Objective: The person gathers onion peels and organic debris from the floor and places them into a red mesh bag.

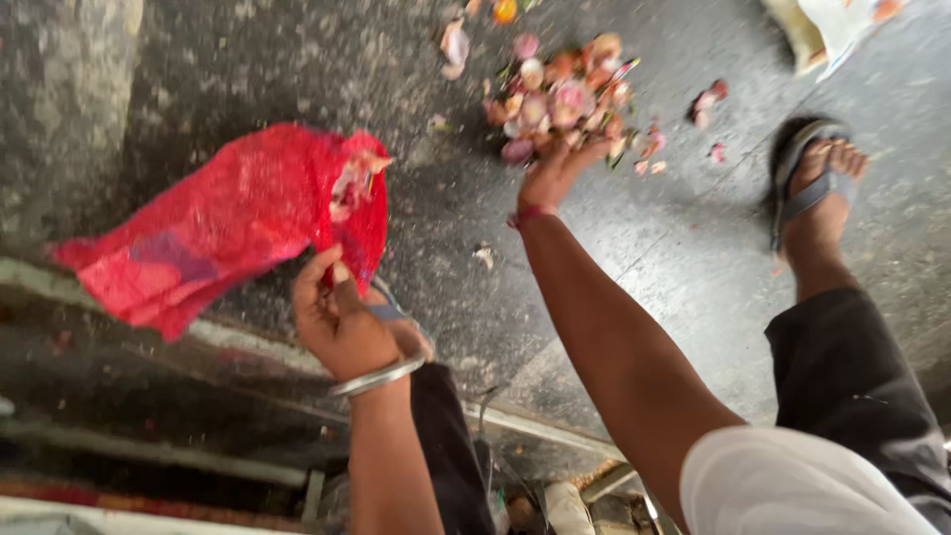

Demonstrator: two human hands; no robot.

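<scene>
My left hand (339, 315) grips the edge of a red plastic bag (223, 223), which hangs open toward the floor with a few peels at its mouth. A metal bangle sits on that wrist. My right hand (557, 168) reaches forward into a pile of pink and red onion peels and scraps (565, 99) on the grey floor. Its fingers are buried in the pile, so their grip is hidden. A red thread circles the right wrist.
My right foot in a grey sandal (814, 178) rests on the floor at the right. Loose peels (705, 101) lie beside the pile. A light-coloured bag (822, 30) lies at the top right. A step edge (248, 342) runs along the lower left.
</scene>
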